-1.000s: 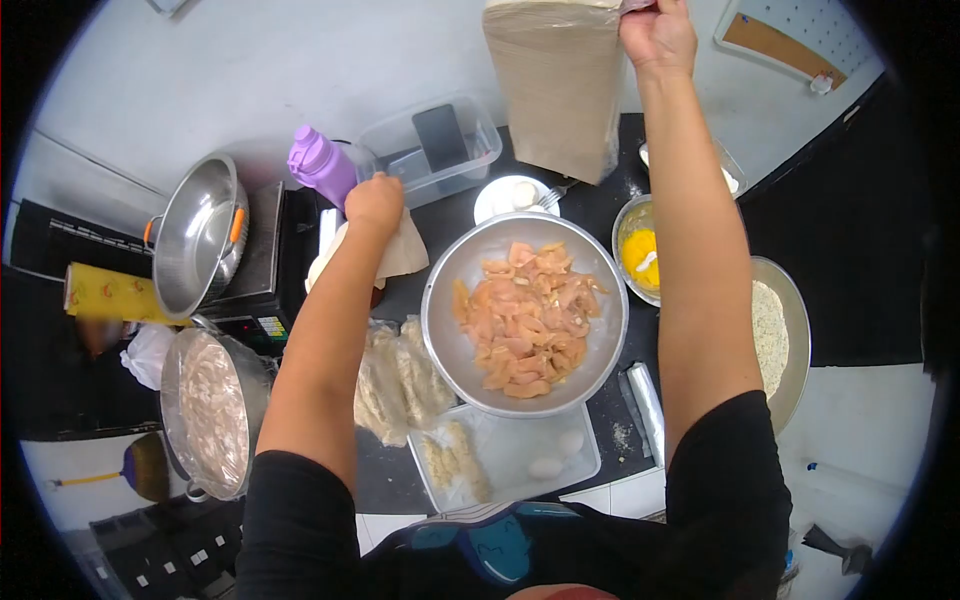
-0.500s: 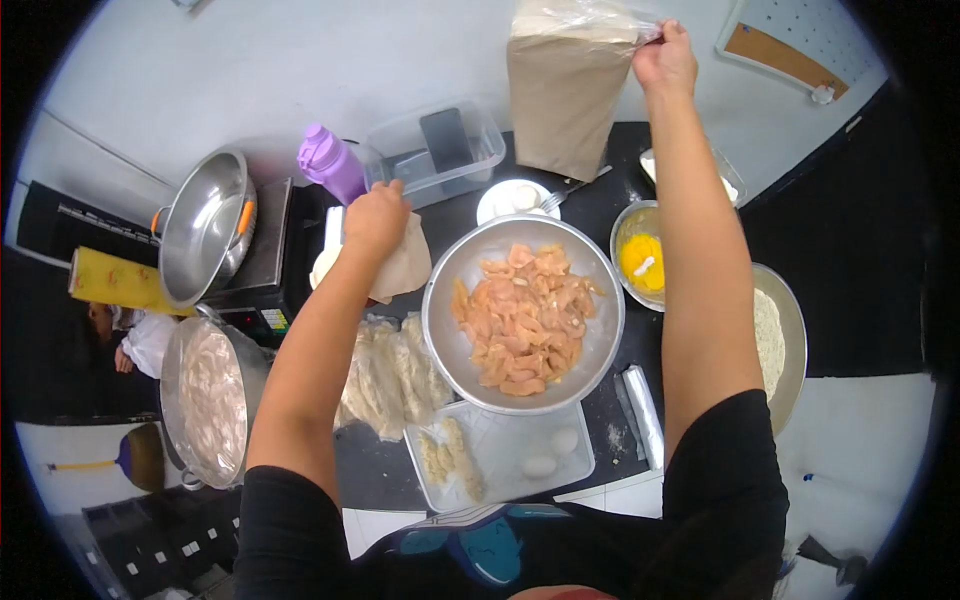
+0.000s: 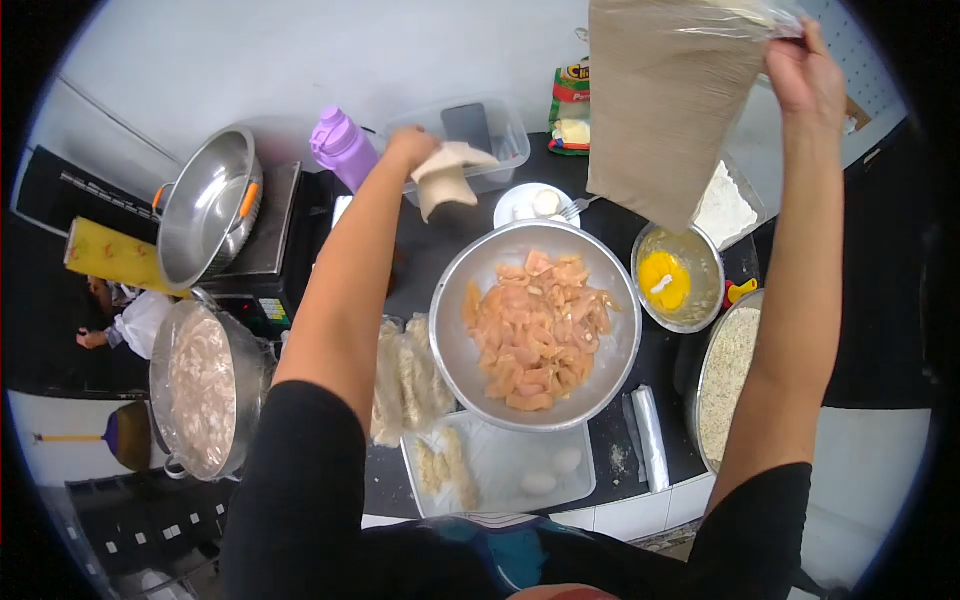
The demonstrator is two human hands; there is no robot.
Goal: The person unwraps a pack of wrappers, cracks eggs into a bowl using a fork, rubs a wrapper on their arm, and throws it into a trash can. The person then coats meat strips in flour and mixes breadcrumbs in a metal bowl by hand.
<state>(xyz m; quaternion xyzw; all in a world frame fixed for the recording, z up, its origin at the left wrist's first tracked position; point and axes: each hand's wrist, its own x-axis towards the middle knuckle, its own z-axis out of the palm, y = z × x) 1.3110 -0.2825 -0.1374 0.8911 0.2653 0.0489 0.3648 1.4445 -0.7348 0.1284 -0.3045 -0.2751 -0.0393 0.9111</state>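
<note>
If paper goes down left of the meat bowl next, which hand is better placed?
Probably the left hand: it holds paper on that side of the meat bowl. The right hand is farther off, at upper right, holding the pack by its plastic end.

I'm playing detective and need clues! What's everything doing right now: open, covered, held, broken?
Left hand: closed on brown paper
Right hand: gripping the pack's plastic
Brown pack: held up
Big bowl: uncovered, holding meat pieces
Small bowl: uncovered, yellow stuff inside
Pot: covered with clear plastic
Pan: uncovered
Bottle: lid on
Clear box: open, phone inside
Tray eggs: look whole
</note>
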